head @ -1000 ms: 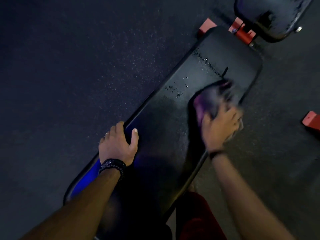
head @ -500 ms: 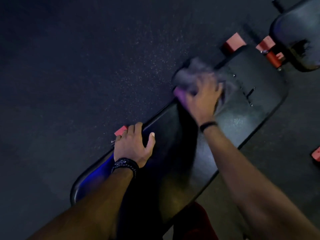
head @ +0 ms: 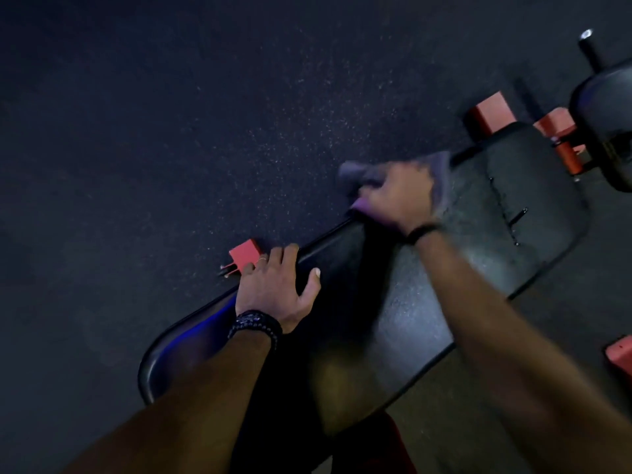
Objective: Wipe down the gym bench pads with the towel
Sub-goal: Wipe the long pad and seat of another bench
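A long black bench pad (head: 427, 302) runs diagonally from lower left to upper right. My right hand (head: 400, 196) presses a purple-grey towel (head: 441, 172) onto the pad's far left edge, past the middle; the towel hangs over that edge and is blurred. My left hand (head: 277, 289) rests flat on the pad's left edge nearer to me, fingers curled over the rim, a dark beaded bracelet on the wrist. A second black pad (head: 608, 131) shows at the upper right.
Red frame parts stick out by the left hand (head: 244, 256), beyond the pad's far end (head: 492, 112), at the joint between the pads (head: 564, 145) and at the right edge (head: 620, 354). Dark speckled rubber floor (head: 171, 131) surrounds the bench. Red clothing (head: 372, 446) shows below.
My right hand swept the towel from the pad's right side across to its left edge. The water droplets seen earlier on the pad are gone. My left hand stayed put.
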